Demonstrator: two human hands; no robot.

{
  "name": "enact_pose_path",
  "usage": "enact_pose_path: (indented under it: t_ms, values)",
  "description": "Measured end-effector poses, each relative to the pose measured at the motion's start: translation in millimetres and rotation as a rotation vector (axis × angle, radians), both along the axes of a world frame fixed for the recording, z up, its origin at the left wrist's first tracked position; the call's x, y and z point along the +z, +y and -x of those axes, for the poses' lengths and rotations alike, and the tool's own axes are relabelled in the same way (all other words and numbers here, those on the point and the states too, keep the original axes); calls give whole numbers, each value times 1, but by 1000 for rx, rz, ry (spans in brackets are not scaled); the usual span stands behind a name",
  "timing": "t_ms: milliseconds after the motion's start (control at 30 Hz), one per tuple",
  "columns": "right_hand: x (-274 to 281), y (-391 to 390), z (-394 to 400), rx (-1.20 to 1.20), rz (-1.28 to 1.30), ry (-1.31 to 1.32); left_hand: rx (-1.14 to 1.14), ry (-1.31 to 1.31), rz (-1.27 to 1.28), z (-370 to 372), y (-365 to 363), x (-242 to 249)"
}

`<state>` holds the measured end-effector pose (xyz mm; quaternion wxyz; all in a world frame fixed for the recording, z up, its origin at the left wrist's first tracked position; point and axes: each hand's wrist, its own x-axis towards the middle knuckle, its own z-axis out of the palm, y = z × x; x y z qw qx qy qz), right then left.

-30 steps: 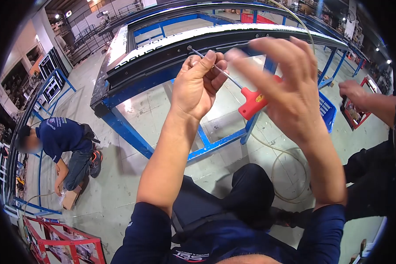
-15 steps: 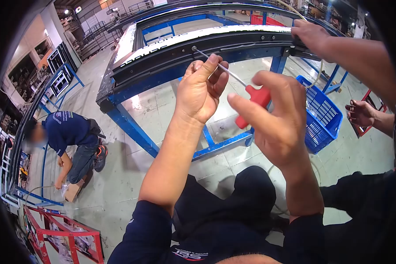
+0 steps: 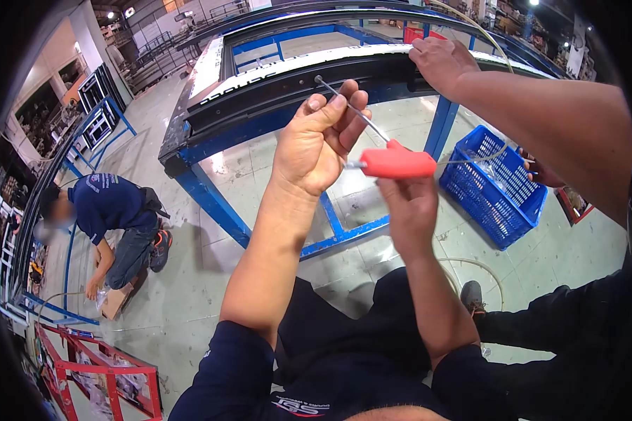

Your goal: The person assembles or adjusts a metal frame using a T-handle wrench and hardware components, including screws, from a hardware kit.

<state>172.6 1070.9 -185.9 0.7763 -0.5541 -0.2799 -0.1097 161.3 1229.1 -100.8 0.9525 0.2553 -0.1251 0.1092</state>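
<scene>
A T-handle hex key [image 3: 398,163] with a red grip and a thin metal shaft slants up to a fastener on the side of a black metal frame [image 3: 260,90]. My left hand [image 3: 314,144] is closed in a loose pinch around the shaft, partway along it. At the red handle, my right hand [image 3: 413,210] holds on from below, its fingers partly hidden behind the grip. The key's tip meets the frame at the fastener; its exact seating is too small to tell.
The frame rests on a blue workbench [image 3: 214,203]. A co-worker's hand [image 3: 442,63] lies on the frame to the right, above a blue plastic crate [image 3: 495,186]. Another person [image 3: 119,217] crouches at left, near a red rack [image 3: 105,368]. A hose curves over the floor.
My right hand has turned the red handle from steeply tilted to nearly level and dropped lower. The co-worker's upper hand has shifted left along the frame; their other hand has moved to the crate.
</scene>
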Motion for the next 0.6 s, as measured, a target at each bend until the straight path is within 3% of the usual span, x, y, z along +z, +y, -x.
enact_pose_path:
  t_ms: [100, 200, 233, 333, 467, 600]
  values:
    - [17, 22, 7, -162, 48, -269, -7, -26, 4, 0, -2, -2]
    - [33, 43, 4, -150, -114, -216, 24, -25, -2, 3, -4, -1]
    - [37, 55, 0, -82, -290, -261, 17, -26, -18, 3, -4, -1]
    - [48, 61, 4, -134, -299, -185, -6, -67, -60, 7, 1, 1]
    - [51, 71, -7, -261, -352, -403, 22, -59, -60, 6, -3, 3]
    - [53, 69, -17, -313, -350, -452, 10, -40, -63, 3, -7, 2]
